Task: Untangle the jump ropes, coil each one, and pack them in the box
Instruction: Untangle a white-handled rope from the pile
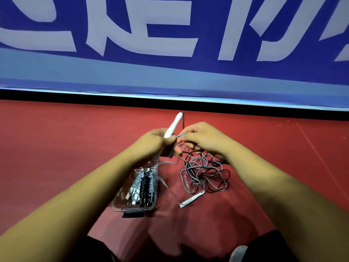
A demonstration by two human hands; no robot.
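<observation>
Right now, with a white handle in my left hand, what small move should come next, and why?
Probably draw the cord, pinched by the right hand, away from the white handle that the left hand grips: it seems to run down into the tangled pile beside the box, not free to coil yet.

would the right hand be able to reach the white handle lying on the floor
Probably yes: the handle lies uncovered on the floor between box and tangle, nearer than the right hand, though that hand pinches a rope now.
</observation>
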